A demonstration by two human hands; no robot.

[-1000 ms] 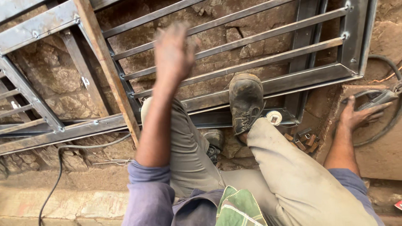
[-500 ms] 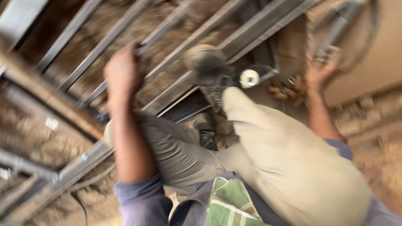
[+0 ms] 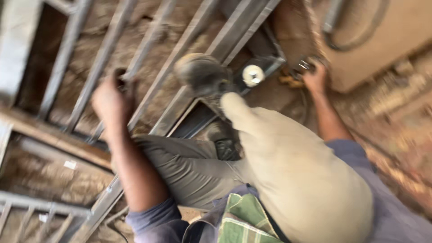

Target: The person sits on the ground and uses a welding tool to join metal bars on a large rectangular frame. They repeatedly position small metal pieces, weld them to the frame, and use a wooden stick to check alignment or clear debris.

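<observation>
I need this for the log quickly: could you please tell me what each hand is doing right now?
Left hand: closed around a metal bar of the gate frame.
Right hand: reaching a blurred dark object; grip cannot be told.

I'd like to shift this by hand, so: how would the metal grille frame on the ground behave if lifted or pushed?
The metal grille frame looks like joined bars and thick rails, so probably stiff and heavy. It lies flat on rough stony ground, so it should drag rather than slide or tip. The left hand grips one bar and a boot rests on a rail, adding resistance.

Grey bars (image 3: 148, 58), green-checked cloth (image 3: 245, 222) (khaki trousers (image 3: 297, 171))
</observation>
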